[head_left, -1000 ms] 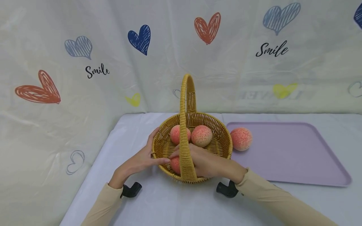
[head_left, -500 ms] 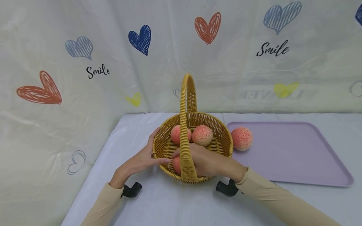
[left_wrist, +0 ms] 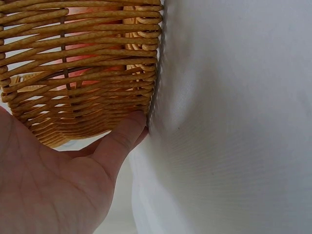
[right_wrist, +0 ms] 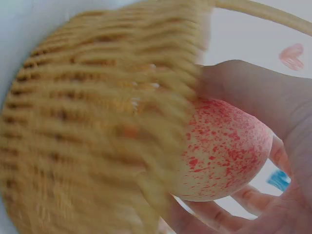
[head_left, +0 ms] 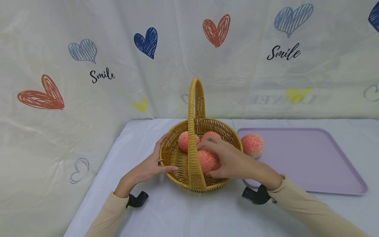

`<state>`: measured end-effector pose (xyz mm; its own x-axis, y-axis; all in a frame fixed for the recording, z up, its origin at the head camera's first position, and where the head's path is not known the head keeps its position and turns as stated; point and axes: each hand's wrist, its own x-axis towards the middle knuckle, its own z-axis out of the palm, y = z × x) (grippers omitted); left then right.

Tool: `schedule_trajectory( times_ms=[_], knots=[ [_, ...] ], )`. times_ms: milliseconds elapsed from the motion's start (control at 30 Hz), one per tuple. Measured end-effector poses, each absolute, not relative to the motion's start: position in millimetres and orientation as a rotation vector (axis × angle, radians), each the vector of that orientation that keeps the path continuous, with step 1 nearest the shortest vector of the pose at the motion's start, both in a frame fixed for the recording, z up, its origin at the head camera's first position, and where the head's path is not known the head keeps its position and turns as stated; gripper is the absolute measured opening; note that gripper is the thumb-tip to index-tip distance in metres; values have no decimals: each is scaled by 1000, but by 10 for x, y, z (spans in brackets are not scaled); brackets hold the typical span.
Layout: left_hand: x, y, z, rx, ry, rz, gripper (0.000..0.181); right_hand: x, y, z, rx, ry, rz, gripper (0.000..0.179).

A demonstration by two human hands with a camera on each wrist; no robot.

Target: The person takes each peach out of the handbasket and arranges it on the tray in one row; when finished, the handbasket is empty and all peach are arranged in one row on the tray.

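Note:
In the head view my right hand (head_left: 234,161) holds a pink speckled peach (head_left: 209,161) inside the wicker basket (head_left: 194,172), fingers over its top and thumb at its near side. The right wrist view shows this peach (right_wrist: 226,151) above the basket's rim, its underside cream with red specks. My left hand (head_left: 148,168) grips the basket's left side, thumb towards the near side and fingers round the outside. The left wrist view has the fingertips low on the woven wall (left_wrist: 83,92). Two more peaches lie in the basket, one left (head_left: 183,141), one right (head_left: 211,135) and partly hidden.
Right of the basket lies a flat purple tray (head_left: 296,161), with another peach (head_left: 252,145) at its left end. The basket's tall arched handle (head_left: 191,112) stands across its middle. A white cloth (head_left: 165,214) covers the table; a heart-printed curtain (head_left: 251,65) hangs behind.
My right hand has raised the peach from the basket's near side and moved it right and away from me, now partly covering the right-hand peach. The left hand keeps its hold.

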<state>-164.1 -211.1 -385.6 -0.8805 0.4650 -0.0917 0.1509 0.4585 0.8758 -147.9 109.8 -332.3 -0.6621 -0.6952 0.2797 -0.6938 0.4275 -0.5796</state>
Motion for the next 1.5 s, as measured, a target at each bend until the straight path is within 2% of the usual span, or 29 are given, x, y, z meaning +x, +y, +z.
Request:
schedule_trajectory(
  times_ms=[233, 433, 633, 867, 1167, 1500],
  knots=[
    [-1649, -2118, -3858, 522, 2398, 1396, 126, -1415, 1594, -3058, -1204, 2742, -1218, 70],
    [-1649, -2113, -3866, 510, 2381, 1400, 125, -1379, 2094, -2998, -1126, 2938, -1181, 79],
    [-1645, -2112, -3860, 518, 2382, 1403, 124, -1392, 2614, -3160, -924, 3096, -1100, 83],
    [-1644, -2107, -3862, 521, 2388, 1403, 124, -1484, 3093, -3490, -841, 3160, -1070, 85],
    [-1631, -2117, -3865, 493, 2394, 1379, 124, -1597, 3227, -3881, -894, 3139, -1075, 81],
    [-1636, -2108, -3867, 494, 2390, 1384, 123, -1715, 3054, -3871, -1107, 3116, -970, 85]
  ],
)
